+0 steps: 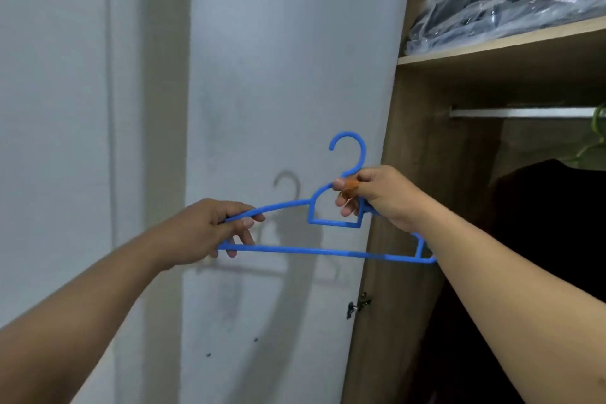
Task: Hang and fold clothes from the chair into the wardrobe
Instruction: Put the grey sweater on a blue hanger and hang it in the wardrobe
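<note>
Wardrobe (436, 174) open, rail (521, 112) free on its left, dark garment (541, 239) hanging below. Blue hanger (328, 252) empty, level before the door (288, 75). Left hand (210, 233) grasping its left end, right hand (377, 193) pinching the neck, fingers (344, 185) curled. Best kept level, hook upright, for loading a garment from the chair, out of view.

hanger (314, 251): showing plain bright blue | wardrobe door (288, 75): showing pale grey-white with dark smudges | shelf (492, 46): showing light wood grain | rail (521, 112): showing white | hanging garment (541, 223): showing black | second hanger (598, 128): showing green
</note>
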